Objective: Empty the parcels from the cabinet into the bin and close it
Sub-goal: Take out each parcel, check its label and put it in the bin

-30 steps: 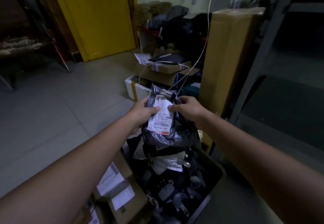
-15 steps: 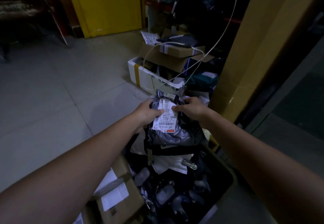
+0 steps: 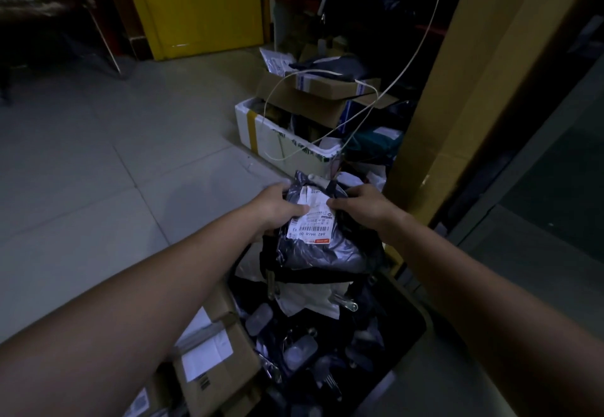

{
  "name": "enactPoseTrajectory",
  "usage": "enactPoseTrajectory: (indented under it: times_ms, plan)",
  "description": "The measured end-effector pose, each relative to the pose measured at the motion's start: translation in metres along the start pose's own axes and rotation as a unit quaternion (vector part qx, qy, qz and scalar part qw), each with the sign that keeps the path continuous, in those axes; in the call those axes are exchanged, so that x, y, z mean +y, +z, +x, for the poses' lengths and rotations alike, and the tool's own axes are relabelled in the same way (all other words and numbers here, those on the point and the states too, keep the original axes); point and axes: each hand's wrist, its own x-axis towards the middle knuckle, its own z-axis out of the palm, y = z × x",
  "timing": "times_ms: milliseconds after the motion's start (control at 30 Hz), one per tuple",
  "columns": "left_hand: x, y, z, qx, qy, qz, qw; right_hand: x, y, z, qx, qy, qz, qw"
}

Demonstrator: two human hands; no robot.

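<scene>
A grey plastic parcel (image 3: 322,250) with a white barcode label hangs over the dark bin (image 3: 410,335), which holds several dark bags and small packets. My left hand (image 3: 277,209) grips the parcel's upper left edge, thumb on the label. My right hand (image 3: 364,206) grips its upper right edge. The parcel's lower end rests on the pile of bags in the bin. The cabinet (image 3: 539,188) stands at the right, grey and dim; its inside is too dark to read.
A tall cardboard box (image 3: 464,90) stands upright just beyond the bin. A white foam box (image 3: 258,129) with cartons and a white cable sits behind. Brown cartons (image 3: 215,361) lie at the bin's left. Grey tiled floor spreads left; a yellow door (image 3: 202,5) is at the back.
The parcel and both hands have moved lower and slightly forward over the bin. The camera has tilted down and closer. Both grips are unchanged.
</scene>
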Motion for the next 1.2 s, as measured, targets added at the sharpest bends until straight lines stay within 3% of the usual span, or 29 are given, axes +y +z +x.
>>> enactPoseTrajectory:
  times_ms: [167, 300, 467, 1033, 1200]
  plan:
    - [-0.002, -0.004, -0.008, -0.013, 0.005, -0.037, 0.999, 0.007, -0.003, -0.002, 0.018, -0.005, 0.019, 1.0]
    - [-0.003, -0.005, -0.022, -0.05, 0.005, -0.007, 0.999, 0.016, 0.001, -0.007, 0.009, -0.004, 0.036, 0.999]
    - [-0.003, -0.008, -0.024, -0.04, 0.003, -0.003, 0.999, 0.019, 0.004, -0.009, 0.013, 0.001, 0.059, 0.998]
    - [-0.001, -0.019, -0.029, 0.012, -0.018, -0.014, 1.0, 0.016, -0.006, -0.004, 0.016, -0.031, -0.038, 0.999]
    - [0.003, -0.018, -0.032, 0.012, -0.016, 0.035, 0.999, 0.011, -0.009, -0.006, 0.002, -0.028, -0.077, 0.997]
